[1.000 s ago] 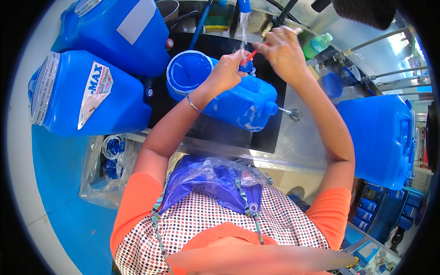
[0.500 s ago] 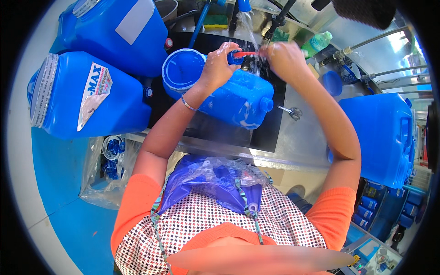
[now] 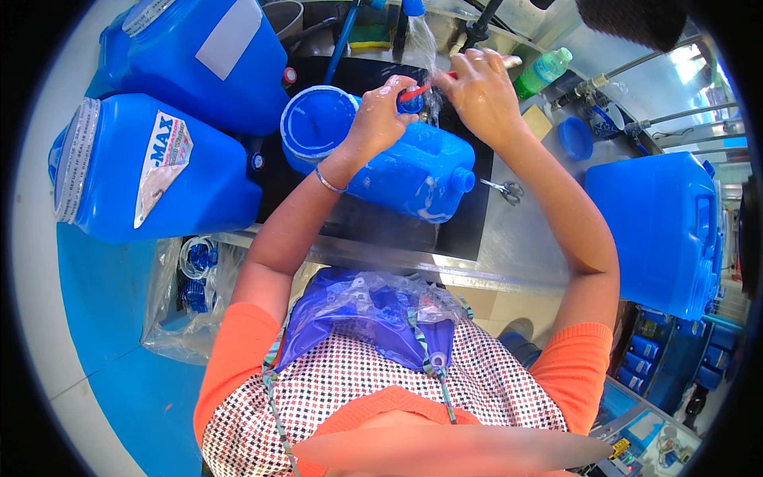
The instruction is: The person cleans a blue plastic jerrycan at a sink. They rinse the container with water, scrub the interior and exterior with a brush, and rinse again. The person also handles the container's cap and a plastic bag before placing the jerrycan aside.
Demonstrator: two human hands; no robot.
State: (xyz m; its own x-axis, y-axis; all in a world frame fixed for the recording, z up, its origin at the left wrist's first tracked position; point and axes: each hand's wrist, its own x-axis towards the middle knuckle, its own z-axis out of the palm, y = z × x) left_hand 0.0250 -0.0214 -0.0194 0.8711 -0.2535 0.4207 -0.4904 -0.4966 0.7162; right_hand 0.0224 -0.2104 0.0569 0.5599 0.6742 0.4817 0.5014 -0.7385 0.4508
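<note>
In my left hand (image 3: 379, 123), fingers curled, is a small round blue cap (image 3: 411, 105), held above the sink. My right hand (image 3: 482, 91) grips a slim red stick-like tool (image 3: 424, 90), whose end reaches into the cap; its bristles or tip cannot be made out. A stream of water (image 3: 422, 40) falls from a blue tap (image 3: 413, 7) between the hands. Below them a blue plastic jug (image 3: 413, 171) lies on its side in the black sink (image 3: 366, 230), with white suds on it. Its wide round mouth (image 3: 318, 123) faces up to the left.
Two large blue containers (image 3: 159, 175) stand left of the sink, another blue container (image 3: 652, 230) at the right. On the metal counter lie scissors (image 3: 505, 191), a green bottle (image 3: 543, 73) and a blue lid (image 3: 575, 138). A yellow-green sponge (image 3: 370, 38) sits behind the sink.
My right hand, blurred before, is now sharper and slightly lower and to the left, still with the red tool. My left hand keeps the blue cap in nearly the same place.
</note>
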